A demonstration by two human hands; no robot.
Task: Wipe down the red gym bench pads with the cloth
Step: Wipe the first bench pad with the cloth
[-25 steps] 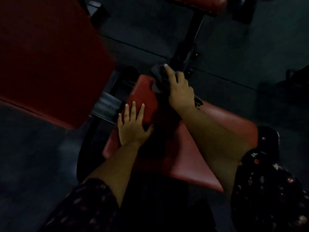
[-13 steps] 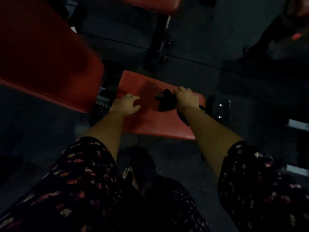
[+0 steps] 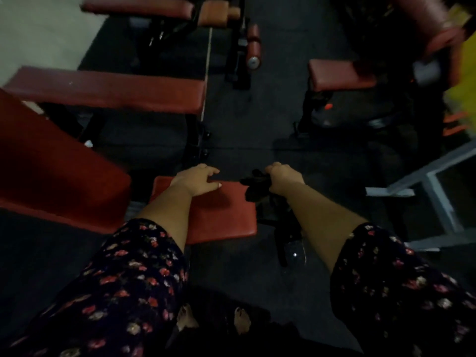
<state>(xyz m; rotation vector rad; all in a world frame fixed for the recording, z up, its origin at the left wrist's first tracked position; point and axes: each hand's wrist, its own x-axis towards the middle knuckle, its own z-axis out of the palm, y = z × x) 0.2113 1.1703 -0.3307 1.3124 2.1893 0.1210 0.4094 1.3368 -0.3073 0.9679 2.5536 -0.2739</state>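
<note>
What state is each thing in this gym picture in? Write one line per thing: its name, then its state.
red seat pad: flat, with a hand on its far edge.
dark cloth: bunched, held at the red seat pad's far right corner.
left hand: fingers curled over the red seat pad's far edge.
right hand: grips the dark cloth.
long red bench pad: flat, untouched.

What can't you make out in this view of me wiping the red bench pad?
All in the head view:
- Cloth: dark and bunched in the right hand; whether it touches the seat pad is unclear.
- Left hand: fingers bend past the pad's far edge; gripping or resting, cannot tell.
- Yellow object: blurred, cut off by the right edge.
- Frame beside the pad: lost in shadow.
</note>
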